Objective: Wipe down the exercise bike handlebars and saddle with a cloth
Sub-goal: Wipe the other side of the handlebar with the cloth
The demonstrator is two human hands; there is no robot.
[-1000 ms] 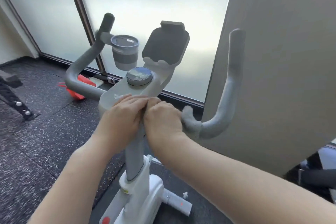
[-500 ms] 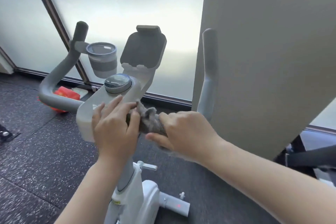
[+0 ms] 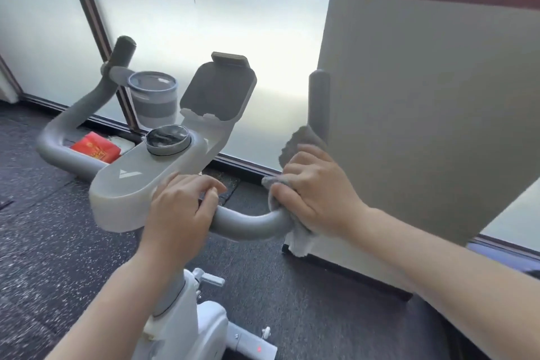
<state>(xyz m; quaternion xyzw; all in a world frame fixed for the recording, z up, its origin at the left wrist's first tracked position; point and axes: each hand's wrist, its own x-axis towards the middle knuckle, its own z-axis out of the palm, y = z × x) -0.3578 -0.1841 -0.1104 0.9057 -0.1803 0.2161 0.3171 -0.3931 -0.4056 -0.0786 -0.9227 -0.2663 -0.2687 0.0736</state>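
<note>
At the right bend of the handlebars (image 3: 248, 222), my right hand (image 3: 318, 193) grips the grey cloth (image 3: 301, 140) around the tube, while my left hand (image 3: 178, 210) holds the bar near the console (image 3: 146, 184). I judge the handlebar wiping is under way; next the cloth should go up the right upright. The saddle is not visible.

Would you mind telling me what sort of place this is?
Probably a gym or home workout room: an exercise bike, speckled rubber floor, and frosted glass panels behind it.
</note>
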